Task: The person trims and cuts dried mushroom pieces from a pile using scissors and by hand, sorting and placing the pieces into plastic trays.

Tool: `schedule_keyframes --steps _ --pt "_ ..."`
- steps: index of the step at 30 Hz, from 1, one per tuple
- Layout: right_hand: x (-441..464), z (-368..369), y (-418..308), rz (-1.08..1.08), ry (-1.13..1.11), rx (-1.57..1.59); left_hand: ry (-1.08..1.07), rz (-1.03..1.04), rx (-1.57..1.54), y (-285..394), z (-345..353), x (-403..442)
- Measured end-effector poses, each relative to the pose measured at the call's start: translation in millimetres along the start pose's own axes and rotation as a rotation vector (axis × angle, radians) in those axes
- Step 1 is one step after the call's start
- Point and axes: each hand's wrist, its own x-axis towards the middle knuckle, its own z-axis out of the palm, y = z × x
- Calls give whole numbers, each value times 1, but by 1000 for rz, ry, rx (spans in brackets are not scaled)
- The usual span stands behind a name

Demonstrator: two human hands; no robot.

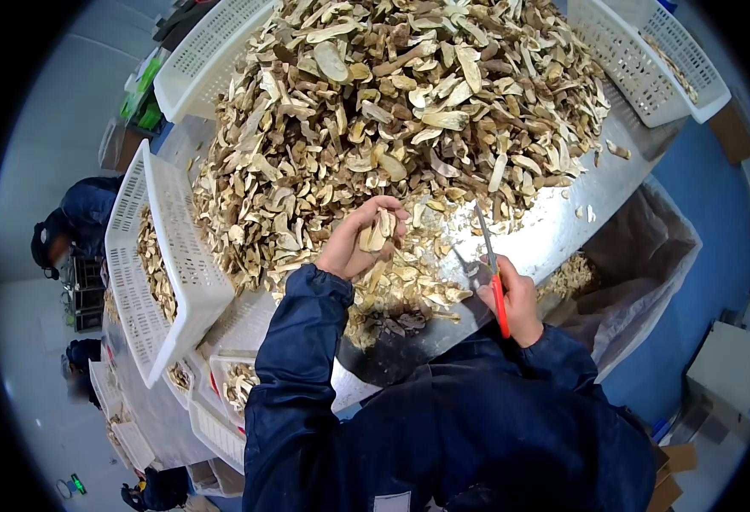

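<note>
My left hand (348, 247) is closed around a few pale dried mushroom slices (379, 230), held just above the near edge of the heap. To its right, my right hand (522, 305) grips scissors with red handles (501, 307). The blades point away from me over the shiny metal table and appear to be apart. A tall heap of dried mushroom slices (409, 111), cream to brown, spreads across the table beyond both hands. Below my left hand lie paler loose slices (401, 282) and a small cluster of dark pieces (396, 324).
White perforated baskets stand at left (183, 256), upper left (196, 77) and upper right (648, 68). A plastic-lined bin (656, 282) with small pieces sits beyond the table's right edge (622, 171). Several people in dark clothing are at the far left, one bending over (93, 209).
</note>
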Motion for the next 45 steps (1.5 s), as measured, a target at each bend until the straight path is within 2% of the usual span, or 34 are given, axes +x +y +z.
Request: schedule_keyframes --steps 2,3,6,7,10,11,18,21,24,26,27,30,31,34,35,36,38,41,44,45 --pt "0 -1 0 8 4 8 62 -24 -50 0 5 3" --pt "-1 -1 0 14 6 14 -1 9 -29 -3 1 8" --pt "-1 -1 -1 -3 8 -6 105 -61 354 -7 -10 26" --pt "-1 -1 -1 -2 8 -10 290 -62 661 -3 14 25" --pt "0 3 0 -23 11 -35 433 460 1618 -23 24 36" --pt "-1 4 1 -40 20 -55 452 555 1697 -29 24 40" --pt "-1 6 3 -48 41 -55 394 395 1695 -34 19 44" --pt "0 6 2 -81 53 -71 395 399 1566 -32 22 35" --pt "1 5 0 -64 54 -62 292 51 595 -10 2 18" --pt "1 4 3 -44 51 -49 84 78 80 -4 -29 4" --pt "1 4 4 -37 44 -44 97 92 -11 -2 -25 -3" --pt "2 8 7 -43 42 -65 266 70 353 2 8 -2" --pt "3 8 5 -49 38 -71 245 43 521 0 9 5" --pt "1 7 0 -65 37 -93 250 547 1475 -20 13 31" --pt "1 7 1 -74 37 -97 306 640 1589 -28 12 41" --pt "0 7 2 -83 37 -100 384 608 1734 -31 23 44" --pt "-1 7 5 -86 41 -91 408 504 1897 -35 29 54" --pt "-1 7 8 -94 47 -72 374 581 1881 -35 24 54" --pt "-2 7 9 -94 55 -58 241 260 923 -18 38 37" --pt "-2 7 9 -94 59 -54 223 59 539 -8 32 30"
